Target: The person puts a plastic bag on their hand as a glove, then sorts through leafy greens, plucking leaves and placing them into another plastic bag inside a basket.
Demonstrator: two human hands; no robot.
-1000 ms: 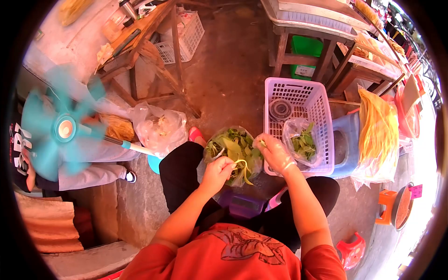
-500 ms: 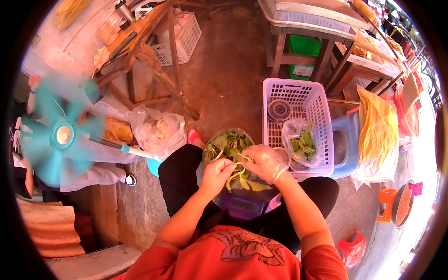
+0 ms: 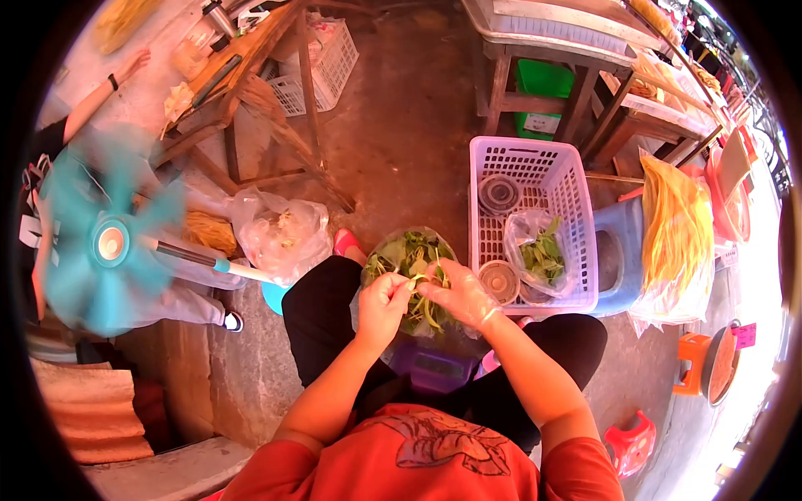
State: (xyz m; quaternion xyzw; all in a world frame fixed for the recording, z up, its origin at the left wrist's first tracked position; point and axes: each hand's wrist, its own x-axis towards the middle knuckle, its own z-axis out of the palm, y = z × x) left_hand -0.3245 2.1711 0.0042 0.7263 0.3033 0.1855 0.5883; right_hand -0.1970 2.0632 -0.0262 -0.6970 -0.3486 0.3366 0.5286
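Observation:
My left hand (image 3: 383, 307) is closed in a pinch on a thin, pale green stem (image 3: 417, 281). My right hand (image 3: 461, 299), in a clear plastic glove, has its fingers closed at the same stem, close beside the left fingertips. Below both hands, between my knees, lie leafy greens (image 3: 411, 249) in a round container or bag, partly hidden by the hands. A narrow green piece (image 3: 431, 316) hangs beneath my right fingers. Nearer my body sits a purple object (image 3: 431, 369) with a dark panel, its kind unclear.
To the right stands a lilac plastic basket (image 3: 590, 250) containing a bag of leaves (image 3: 545, 257) and round lids. A blue stool (image 3: 614, 280) is beyond it. At left are a plastic bag (image 3: 280, 238), a spinning teal fan (image 3: 110, 242) and another person's arm (image 3: 92, 102).
The larger yellowish leaf that hung under my hands no longer shows there. My right hand has shifted left, nearer the left. At upper left, a person's arm now reaches out toward the table.

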